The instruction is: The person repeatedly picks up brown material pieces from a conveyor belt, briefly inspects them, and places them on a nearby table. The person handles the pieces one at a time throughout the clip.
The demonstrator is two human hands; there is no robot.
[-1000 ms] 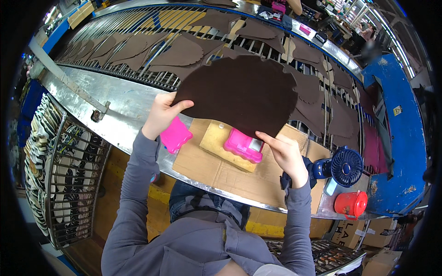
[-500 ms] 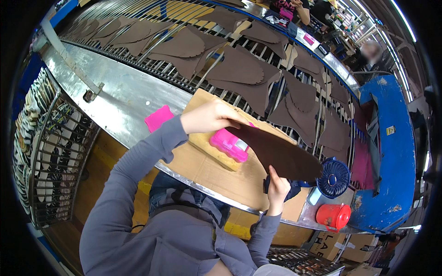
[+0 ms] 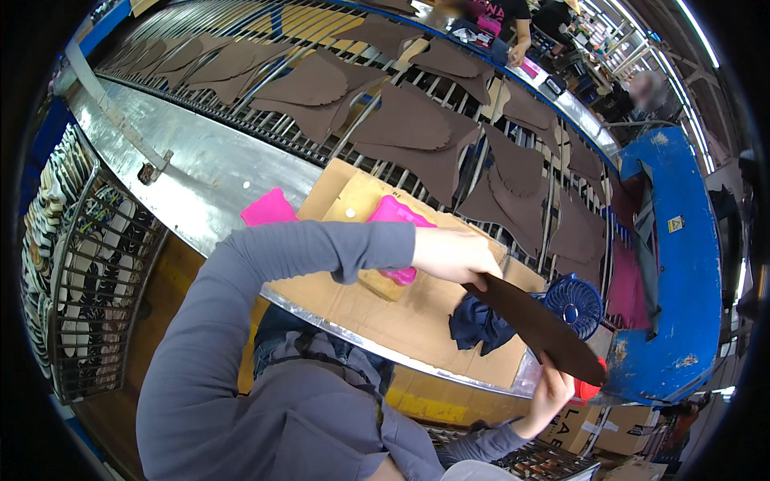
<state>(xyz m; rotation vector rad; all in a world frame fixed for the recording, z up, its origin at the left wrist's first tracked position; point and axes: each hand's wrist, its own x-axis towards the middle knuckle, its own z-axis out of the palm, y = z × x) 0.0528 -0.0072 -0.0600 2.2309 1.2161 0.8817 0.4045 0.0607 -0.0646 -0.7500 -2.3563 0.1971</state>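
A dark brown cut sheet piece [image 3: 536, 322], leather-like and tapered, is stretched aslant between my two hands above the right part of the bench. My left hand [image 3: 459, 258] pinches its upper left end. The lower right end is gripped by my right hand [image 3: 553, 393], thumb against the face. Under my left forearm, a pink plastic case-like object [image 3: 399, 210] lies on a yellow block [image 3: 353, 196], partly hidden by the sleeve. Beneath the block spreads a cardboard sheet [image 3: 377, 321]. A crumpled dark blue cloth [image 3: 480, 325] rests on the cardboard, just left of the brown piece.
Beyond the bench, a conveyor of metal rods [image 3: 337, 152] carries many similar brown pieces [image 3: 409, 116]. A blue fan [image 3: 579, 298] and a red bucket [image 3: 585, 390] stand at the right. A blue machine housing [image 3: 682, 280] is farther right; a wire cart of shoe parts [image 3: 100, 297] stands left.
Both hands have carried the brown piece rightward and toward me; it now shows narrower and covers most of the red bucket. The blue cloth has come into fuller view. Across the conveyor, another person's arm reaches down.
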